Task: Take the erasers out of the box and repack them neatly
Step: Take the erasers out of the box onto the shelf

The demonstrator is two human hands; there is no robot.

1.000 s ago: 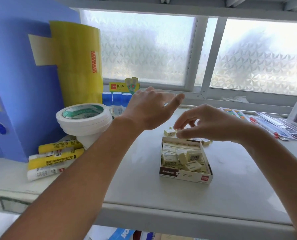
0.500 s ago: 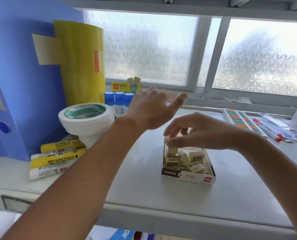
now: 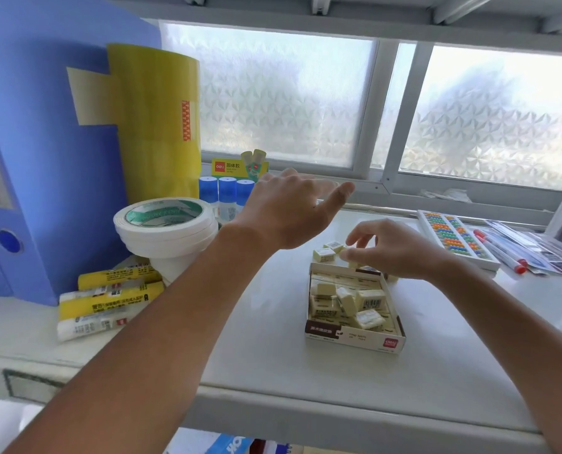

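Observation:
The open cardboard eraser box point(image 3: 355, 340) stands on the white shelf with several pale yellow erasers point(image 3: 346, 299) lying jumbled inside. Two loose erasers point(image 3: 325, 254) lie on the shelf just behind the box. My right hand point(image 3: 394, 252) hovers behind the box's far edge, beside those loose erasers. Its thumb and fingers pinch a small eraser point(image 3: 355, 265) that is mostly hidden under them. My left hand point(image 3: 289, 214) floats above the shelf to the left of the box, fingers stretched out and holding nothing.
Stacked white tape rolls point(image 3: 166, 224) and yellow-labelled rolls point(image 3: 109, 303) lie at left, with a blue binder point(image 3: 44, 158) and a tall yellow roll point(image 3: 155, 126) behind. Blue-capped glue sticks point(image 3: 227, 191) stand at the back. A bead tray point(image 3: 453, 237) and pens point(image 3: 502, 253) lie at right.
My right hand dipped into the box, pinched an eraser and carried it back behind the box's far edge. The left hand stayed hovering.

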